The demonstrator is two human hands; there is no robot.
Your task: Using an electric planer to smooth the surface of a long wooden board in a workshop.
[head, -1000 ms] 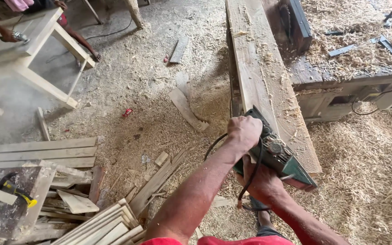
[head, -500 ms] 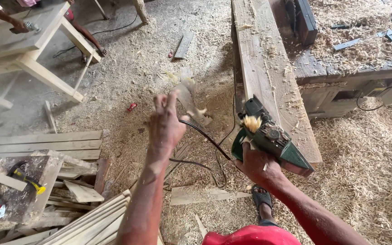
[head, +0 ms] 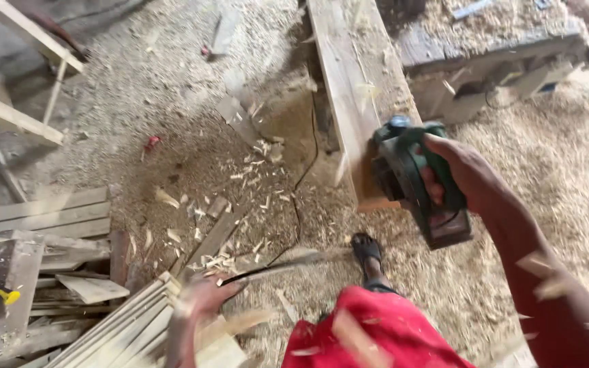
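at near end of long plank (head: 349, 88), over shavings-strewn floor (head: 192, 157): right hand (head: 461, 170) wrapped tight round handle of green electric planer (head: 417, 180), tool sitting at plank's end edge. left hand (head: 202, 296) low beside body, blurred, seems closed on black power cord (head: 267, 269). step judged: cord management between passes. next move calls for cord kept off plank, 2 hands steadying planer.

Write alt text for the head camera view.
A right hand holds a green electric planer at the near end of a long plank, while the left hand pulls its black cord aside. Sawdust and shavings cover the floor, with stacked wood strips at lower left.
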